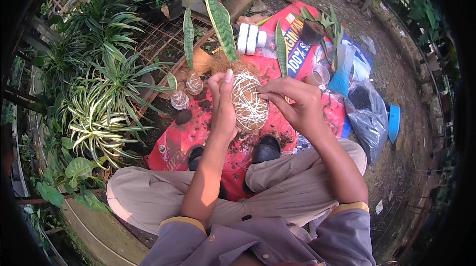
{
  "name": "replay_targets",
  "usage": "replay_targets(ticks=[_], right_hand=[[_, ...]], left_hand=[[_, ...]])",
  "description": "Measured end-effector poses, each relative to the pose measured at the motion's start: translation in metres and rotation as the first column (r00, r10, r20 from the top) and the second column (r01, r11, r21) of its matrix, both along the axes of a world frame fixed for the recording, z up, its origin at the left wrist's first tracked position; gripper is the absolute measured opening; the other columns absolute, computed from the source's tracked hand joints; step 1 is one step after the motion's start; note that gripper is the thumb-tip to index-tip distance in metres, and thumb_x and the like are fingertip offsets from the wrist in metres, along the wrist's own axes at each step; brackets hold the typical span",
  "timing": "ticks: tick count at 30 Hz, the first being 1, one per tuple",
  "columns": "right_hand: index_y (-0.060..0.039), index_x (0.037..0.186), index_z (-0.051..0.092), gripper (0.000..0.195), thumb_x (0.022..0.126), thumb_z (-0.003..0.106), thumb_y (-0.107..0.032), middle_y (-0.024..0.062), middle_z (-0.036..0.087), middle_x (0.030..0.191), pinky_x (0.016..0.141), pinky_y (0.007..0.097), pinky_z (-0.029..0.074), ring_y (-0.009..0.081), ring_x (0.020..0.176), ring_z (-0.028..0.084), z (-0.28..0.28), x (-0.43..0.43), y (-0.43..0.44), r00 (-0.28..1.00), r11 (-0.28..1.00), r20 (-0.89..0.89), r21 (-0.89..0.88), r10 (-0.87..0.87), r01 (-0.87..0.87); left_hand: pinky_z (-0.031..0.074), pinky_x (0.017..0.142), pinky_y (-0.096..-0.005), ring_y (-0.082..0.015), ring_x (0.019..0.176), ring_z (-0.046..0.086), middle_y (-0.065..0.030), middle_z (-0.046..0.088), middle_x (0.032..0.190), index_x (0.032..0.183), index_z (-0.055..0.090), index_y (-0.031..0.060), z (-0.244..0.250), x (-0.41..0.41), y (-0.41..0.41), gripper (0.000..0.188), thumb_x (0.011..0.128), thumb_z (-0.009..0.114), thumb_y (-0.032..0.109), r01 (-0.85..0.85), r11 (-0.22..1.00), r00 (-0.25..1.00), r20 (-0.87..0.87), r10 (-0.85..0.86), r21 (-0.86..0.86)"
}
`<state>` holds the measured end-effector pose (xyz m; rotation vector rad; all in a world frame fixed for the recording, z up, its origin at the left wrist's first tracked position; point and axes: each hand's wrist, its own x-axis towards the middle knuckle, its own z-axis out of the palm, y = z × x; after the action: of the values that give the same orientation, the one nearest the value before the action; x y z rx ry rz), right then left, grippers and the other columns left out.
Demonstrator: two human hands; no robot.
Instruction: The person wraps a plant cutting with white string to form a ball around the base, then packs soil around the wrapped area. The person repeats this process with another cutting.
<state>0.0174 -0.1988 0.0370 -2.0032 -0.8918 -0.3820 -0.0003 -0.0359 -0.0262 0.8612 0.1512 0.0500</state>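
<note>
A brown coconut-fibre ball wrapped in white string [251, 106] stands upright before me, with loose fibre [236, 65] and a tall variegated snake plant leaf [222, 20] at its top. My left hand [223, 106] holds the ball's left side, thumb pointing up. At its right side, my right hand [293, 102] has thumb and forefinger pinched together close to the string; whether a strand is between them is too small to tell. Two smaller string-wrapped balls [180, 100] [194, 83] with snake plant leaves lie to the left. Another snake plant leaf [281, 48] rises behind my right hand.
A red printed tarpaulin [193, 136] covers the ground. White string rolls [247, 39] lie at the back. On the right are a potted plant [313, 32], a blue-bottomed bag [340, 76], a plastic bag of dark soil [366, 117] and a blue dish [394, 124]. Spider plants [111, 76] crowd the left.
</note>
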Motion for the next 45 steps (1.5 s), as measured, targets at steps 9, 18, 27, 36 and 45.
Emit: replay_targets(ticks=[9, 18, 27, 36, 45], right_hand=[[-0.0015, 0.091, 0.072, 0.014, 0.078, 0.07, 0.005, 0.0101, 0.07, 0.087, 0.07, 0.0306, 0.053, 0.0211, 0.08, 0.068, 0.006, -0.002, -0.001, 0.997, 0.995, -0.012, 0.069, -0.073, 0.074], [-0.0008, 0.09, 0.071, 0.013, 0.078, 0.071, 0.004, 0.0099, 0.069, 0.086, 0.069, 0.0299, 0.053, 0.0192, 0.078, 0.068, 0.007, -0.002, -0.003, 0.997, 0.997, 0.057, 0.053, -0.06, 0.057], [0.0, 0.09, 0.071, 0.013, 0.077, 0.073, 0.003, 0.0105, 0.069, 0.084, 0.064, 0.0297, 0.054, 0.0199, 0.074, 0.068, 0.007, 0.0, -0.004, 0.991, 0.999, 0.129, -0.015, -0.03, 0.033], [-0.0049, 0.098, 0.07, 0.022, 0.076, 0.07, 0.0, 0.0083, 0.067, 0.092, 0.072, 0.0347, 0.056, 0.0253, 0.083, 0.068, 0.011, 0.001, -0.014, 0.992, 0.989, 0.12, -0.147, 0.047, -0.029], [-0.0077, 0.097, 0.068, 0.024, 0.074, 0.07, 0.0, 0.004, 0.064, 0.087, 0.063, 0.0319, 0.052, 0.0205, 0.078, 0.065, 0.012, 0.003, -0.02, 0.961, 0.943, 0.272, -0.329, 0.042, 0.052]], left_hand=[[0.046, 0.101, -0.0404, -0.0267, 0.117, 0.055, -0.0165, 0.051, 0.125, 0.138, 0.017, 0.0061, 0.019, -0.008, 0.027, 0.09, 0.07, 0.076, 0.002, 0.302, 0.953, 0.936, 0.199, -0.29, -0.036], [0.048, 0.1, -0.0397, -0.0267, 0.117, 0.056, -0.0163, 0.052, 0.126, 0.14, 0.027, -0.0003, 0.011, -0.006, 0.019, 0.091, 0.067, 0.079, 0.013, 0.209, 0.968, 0.97, 0.157, -0.187, -0.135], [0.046, 0.102, -0.0404, -0.0267, 0.117, 0.056, -0.0163, 0.051, 0.126, 0.141, 0.025, 0.0008, 0.012, -0.006, 0.02, 0.094, 0.064, 0.078, 0.012, 0.171, 0.982, 0.977, 0.139, -0.159, -0.079], [0.045, 0.102, -0.0402, -0.0266, 0.117, 0.055, -0.0166, 0.052, 0.126, 0.141, 0.024, 0.0009, 0.013, -0.006, 0.019, 0.095, 0.064, 0.078, 0.011, 0.179, 0.981, 0.976, 0.136, -0.168, -0.073], [0.047, 0.1, -0.0392, -0.0258, 0.114, 0.058, -0.0161, 0.054, 0.124, 0.142, 0.023, 0.0012, 0.009, -0.003, 0.018, 0.093, 0.066, 0.077, 0.004, 0.216, 0.975, 0.968, 0.143, -0.206, -0.058]])
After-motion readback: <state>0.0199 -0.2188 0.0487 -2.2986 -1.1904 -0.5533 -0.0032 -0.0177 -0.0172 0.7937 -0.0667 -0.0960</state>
